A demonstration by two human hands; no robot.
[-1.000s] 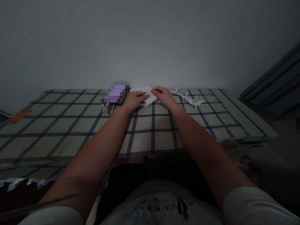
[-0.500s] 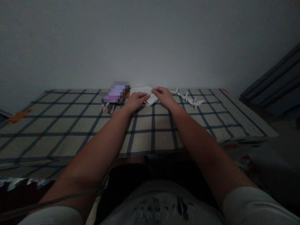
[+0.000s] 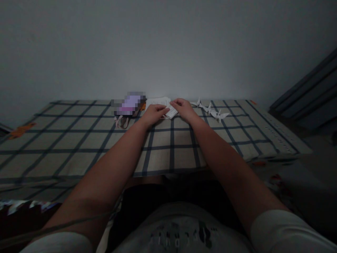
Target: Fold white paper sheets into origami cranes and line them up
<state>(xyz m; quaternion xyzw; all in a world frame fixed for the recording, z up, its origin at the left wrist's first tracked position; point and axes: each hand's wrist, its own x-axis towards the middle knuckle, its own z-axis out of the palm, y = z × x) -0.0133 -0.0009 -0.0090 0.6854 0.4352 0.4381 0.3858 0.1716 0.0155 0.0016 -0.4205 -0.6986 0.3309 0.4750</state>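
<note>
Between my two hands is a small folded sheet of printed paper point(image 3: 172, 112), low over the checked tablecloth. My left hand point(image 3: 154, 114) pinches its left side, thumb along the paper. With thumb and forefinger, my right hand point(image 3: 182, 106) grips its upper right edge. Behind the folded sheet lies a white page or stack of paper point(image 3: 158, 101) with print on it, partly covered by my left hand. To the right of my right hand stand several folded paper cranes point(image 3: 210, 109) in a slanting row.
A phone with a blurred purple screen point(image 3: 130, 104) lies left of the papers, a pale strap loop point(image 3: 121, 122) beside it. The checked cloth point(image 3: 158, 154) covers the table, which meets a plain wall point(image 3: 168, 49). Dark curtain-like folds point(image 3: 310, 88) hang at the right.
Both hands stay almost in place on the folded paper. My left thumb has shifted slightly to the right across it.
</note>
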